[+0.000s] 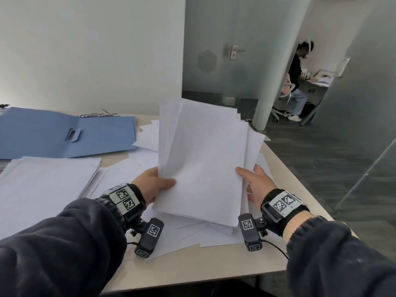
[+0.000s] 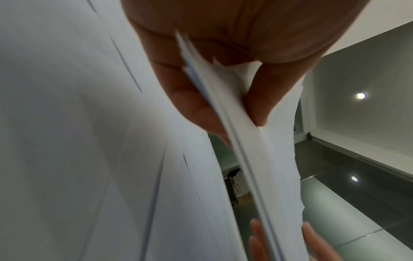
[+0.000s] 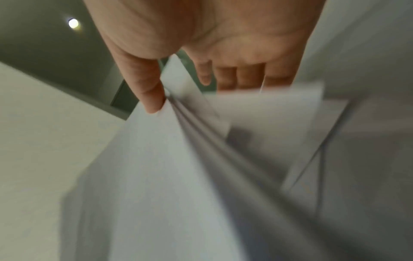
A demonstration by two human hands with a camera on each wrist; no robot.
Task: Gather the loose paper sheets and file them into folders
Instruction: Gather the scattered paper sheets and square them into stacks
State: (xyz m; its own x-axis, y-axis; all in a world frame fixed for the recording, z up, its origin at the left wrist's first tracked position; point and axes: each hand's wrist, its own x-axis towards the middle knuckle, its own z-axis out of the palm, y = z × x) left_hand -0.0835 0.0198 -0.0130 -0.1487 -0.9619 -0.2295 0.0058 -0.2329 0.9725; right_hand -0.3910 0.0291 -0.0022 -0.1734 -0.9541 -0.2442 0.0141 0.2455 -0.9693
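I hold a stack of white paper sheets (image 1: 205, 159) tilted up above the table, its edges uneven and fanned. My left hand (image 1: 154, 185) grips the stack's lower left edge, thumb on the front. In the left wrist view the sheets (image 2: 252, 159) run between thumb and fingers (image 2: 192, 100). My right hand (image 1: 255, 183) pinches the right edge, thumb on the front, fingers behind. The right wrist view shows its thumb (image 3: 152, 95) pressing the stack (image 3: 170, 167). An open blue folder (image 1: 64, 133) lies flat at the back left.
A neat pile of white sheets (image 1: 49, 176) lies left of my hands. Loose sheets (image 1: 192, 234) are scattered on the beige table (image 1: 214, 269) under the held stack. The table's right edge drops to dark floor. A person (image 1: 297, 78) sits at a far desk.
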